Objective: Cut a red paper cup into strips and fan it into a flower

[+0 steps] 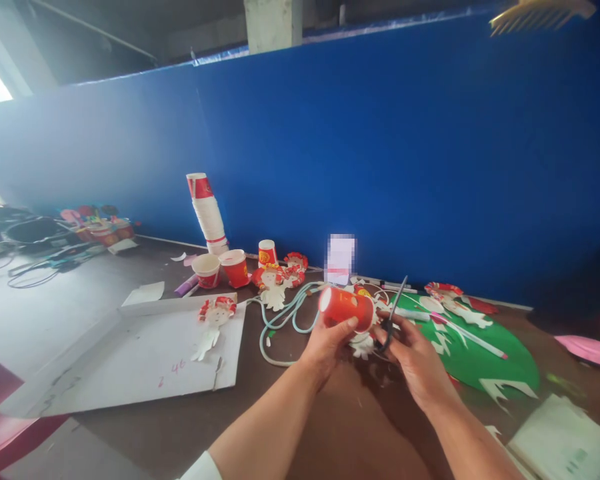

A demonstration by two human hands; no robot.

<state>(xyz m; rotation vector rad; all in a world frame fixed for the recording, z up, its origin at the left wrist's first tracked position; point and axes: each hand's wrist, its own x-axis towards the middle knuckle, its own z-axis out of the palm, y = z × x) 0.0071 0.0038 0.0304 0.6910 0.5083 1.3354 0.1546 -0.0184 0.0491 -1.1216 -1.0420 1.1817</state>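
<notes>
My left hand (330, 343) is closed around a red paper cup (347, 309), which lies tilted on its side with its pale base toward the left. In my right hand (405, 347) is a pair of dark scissors (391, 317), its blade pointing up beside the cup's rim. The fingers of that hand also come close to the rim; whether they touch it is hard to tell. Behind the cup, white cut paper (363, 345) shows in part. A paper doll (270, 287) with a red and yellow top lies just beyond, to the left.
A tall stack of paper cups (210, 217) stands by the blue partition (380, 147), with a red cup (235, 268) near it. Another paper doll lies on a white board (145, 353). A pale cord (285, 317) loops across the table; markers (473, 337) rest on green paper (505, 360).
</notes>
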